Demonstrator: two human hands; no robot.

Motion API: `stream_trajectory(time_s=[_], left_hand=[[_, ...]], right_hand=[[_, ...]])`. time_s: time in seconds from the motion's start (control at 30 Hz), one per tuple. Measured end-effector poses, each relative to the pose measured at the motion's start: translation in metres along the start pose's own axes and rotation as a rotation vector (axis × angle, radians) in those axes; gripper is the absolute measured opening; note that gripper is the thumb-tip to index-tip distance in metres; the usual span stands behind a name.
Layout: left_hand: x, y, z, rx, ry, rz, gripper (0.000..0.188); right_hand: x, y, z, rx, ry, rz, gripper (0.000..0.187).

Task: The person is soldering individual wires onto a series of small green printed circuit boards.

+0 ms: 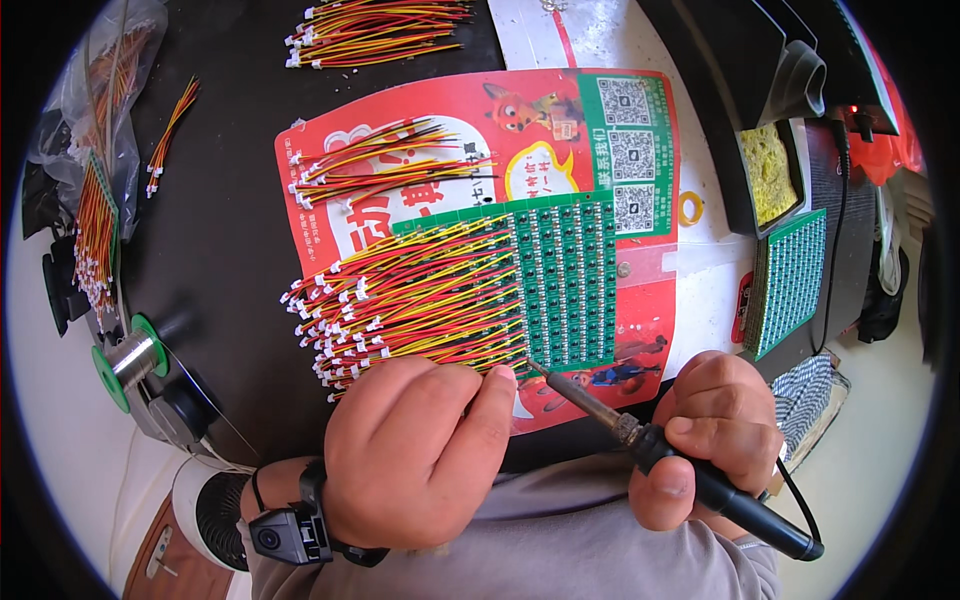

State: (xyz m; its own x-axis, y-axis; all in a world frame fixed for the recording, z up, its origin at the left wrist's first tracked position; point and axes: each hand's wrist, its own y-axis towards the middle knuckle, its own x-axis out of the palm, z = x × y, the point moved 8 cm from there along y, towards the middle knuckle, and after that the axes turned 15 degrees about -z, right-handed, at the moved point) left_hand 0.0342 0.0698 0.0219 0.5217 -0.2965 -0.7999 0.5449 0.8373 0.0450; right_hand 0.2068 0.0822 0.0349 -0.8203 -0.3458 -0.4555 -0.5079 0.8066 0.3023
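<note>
My left hand (pixel 418 450) is curled over the near ends of several red, yellow and black wires (pixel 400 295), pinching something thin at its fingertips by the near edge of a green circuit board panel (pixel 565 280). What it pinches is hidden by the fingers. My right hand (pixel 715 435) grips a black-handled soldering iron (pixel 640 435). The iron's metal tip touches the board's near left corner, right beside my left fingertips. The wires fan out leftward from the board, each ending in a white connector.
The board lies on a red printed sheet (pixel 480 130). A loose wire bundle (pixel 385 160) rests on it, another bundle (pixel 375 30) lies further back. A solder spool (pixel 130 355) stands at left. A yellow sponge tray (pixel 768 170) and a second green panel (pixel 790 280) sit at right.
</note>
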Motion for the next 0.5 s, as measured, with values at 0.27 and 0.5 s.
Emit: stream_trajectory(time_s=[0.27,0.5], left_hand=[[0.0005,-0.0007,0.0017,-0.017,0.023,0.018,0.025],[0.0006,-0.0002,0.0014,-0.027,0.016,0.01,0.025]], right_hand=[[-0.0057,-0.0039,-0.0027,-0.043,0.007,-0.004,0.026],[-0.0037,-0.0053,-0.0005,-0.013,0.006,0.006,0.026]])
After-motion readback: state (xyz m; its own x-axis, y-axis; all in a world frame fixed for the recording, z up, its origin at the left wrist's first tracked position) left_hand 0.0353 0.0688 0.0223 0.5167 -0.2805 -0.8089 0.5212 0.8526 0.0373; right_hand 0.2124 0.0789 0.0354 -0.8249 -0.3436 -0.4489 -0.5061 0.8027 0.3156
